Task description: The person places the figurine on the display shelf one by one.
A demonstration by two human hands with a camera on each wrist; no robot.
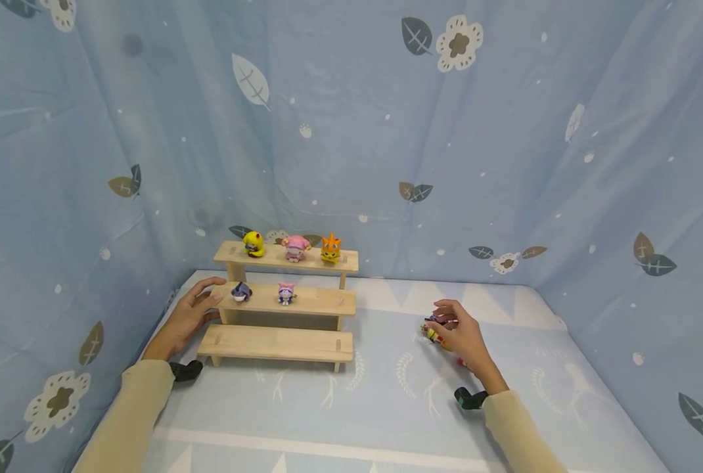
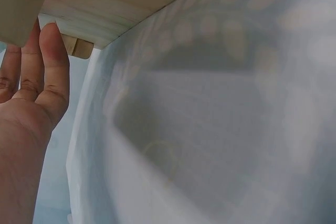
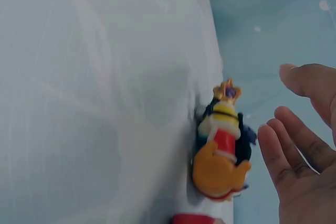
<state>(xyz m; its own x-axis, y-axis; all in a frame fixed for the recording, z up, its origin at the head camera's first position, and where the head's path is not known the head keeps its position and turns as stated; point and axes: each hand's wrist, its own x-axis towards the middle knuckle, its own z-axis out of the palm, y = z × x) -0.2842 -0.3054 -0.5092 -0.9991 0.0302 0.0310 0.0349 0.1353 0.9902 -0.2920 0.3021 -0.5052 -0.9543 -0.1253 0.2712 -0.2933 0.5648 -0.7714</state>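
Note:
A three-step wooden display stand [image 1: 292, 299] stands at the left. My left hand [image 1: 186, 318] is at the left end of its middle step, fingers fairly straight against the wood; in the left wrist view the fingertips pass partly behind a board [image 2: 126, 3]. My right hand [image 1: 460, 335] hovers over several small toy figures at the right, thumb and fingers apart with nothing between them. Those figures lie in a row: one with a gold star-shaped top [image 3: 227, 92], one with yellow and red parts [image 3: 226, 140], an orange one [image 3: 215, 174] and a red piece [image 3: 193, 219].
Along the top step stand a yellow figure [image 1: 253, 244], a pink figure [image 1: 295, 248] and an orange-yellow figure [image 1: 330, 249]. A grey-purple figure [image 1: 241, 292] and a pink-and-blue figure [image 1: 286, 293] occupy the middle step. Blue patterned cloth [image 1: 351, 144] hangs around the table [image 1: 387, 401].

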